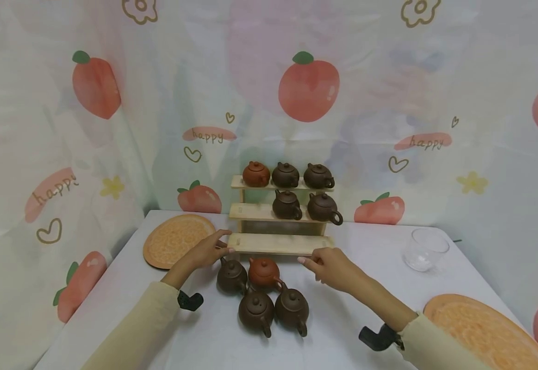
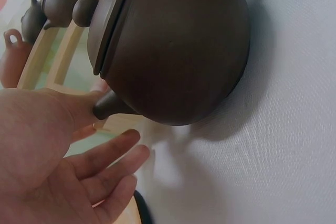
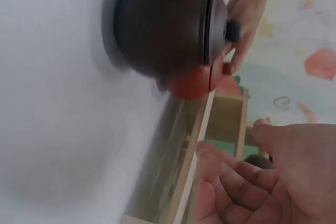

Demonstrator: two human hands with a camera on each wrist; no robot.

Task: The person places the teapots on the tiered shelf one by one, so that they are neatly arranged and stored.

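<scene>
A three-tier wooden shelf point(image 1: 280, 244) stands at the middle of the white table. Its top tier carries a reddish teapot point(image 1: 256, 174) and two dark ones; the middle tier carries two dark teapots point(image 1: 287, 204); the bottom tier is bare. In front lie three dark teapots point(image 1: 256, 311) and a red teapot point(image 1: 264, 272). My left hand point(image 1: 211, 249) touches the bottom tier's left end with relaxed fingers and holds nothing. My right hand point(image 1: 326, 264) hovers at the tier's right end, empty. In the left wrist view a dark teapot point(image 2: 178, 51) sits just beyond my open palm point(image 2: 79, 166).
An orange-slice mat point(image 1: 176, 240) lies at the back left and another point(image 1: 482, 329) at the front right. A clear glass cup point(image 1: 425, 249) stands to the right of the shelf. A printed fabric backdrop closes off the back and sides of the table.
</scene>
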